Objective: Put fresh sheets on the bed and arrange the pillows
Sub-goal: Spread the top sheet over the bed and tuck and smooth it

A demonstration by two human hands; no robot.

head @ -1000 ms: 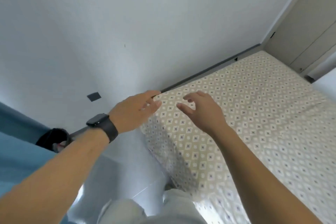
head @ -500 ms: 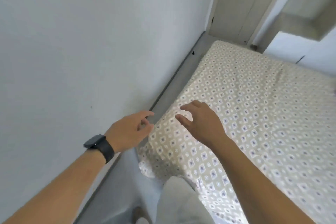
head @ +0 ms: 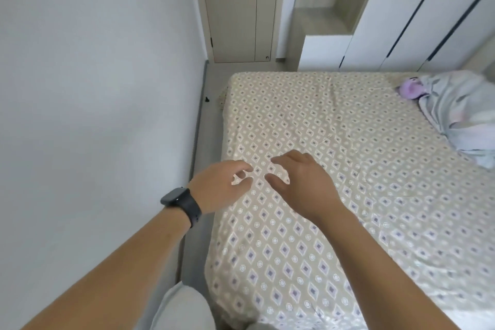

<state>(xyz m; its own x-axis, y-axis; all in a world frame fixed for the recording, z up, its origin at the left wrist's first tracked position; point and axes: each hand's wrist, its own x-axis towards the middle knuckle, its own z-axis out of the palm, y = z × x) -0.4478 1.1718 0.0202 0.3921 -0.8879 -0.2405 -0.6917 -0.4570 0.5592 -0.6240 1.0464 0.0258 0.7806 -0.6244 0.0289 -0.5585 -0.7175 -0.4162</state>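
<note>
We see the beige diamond-patterned fitted sheet (head: 334, 169) spread flat over the mattress beside the pale wall (head: 93, 88). Our left hand (head: 219, 186), above a black smartwatch (head: 182, 202), and our right hand (head: 300, 185) hover over its near-left part, fingers loosely curled, grasping nothing. A crumpled pale-blue blanket (head: 460, 112) lies at the far right.
</note>
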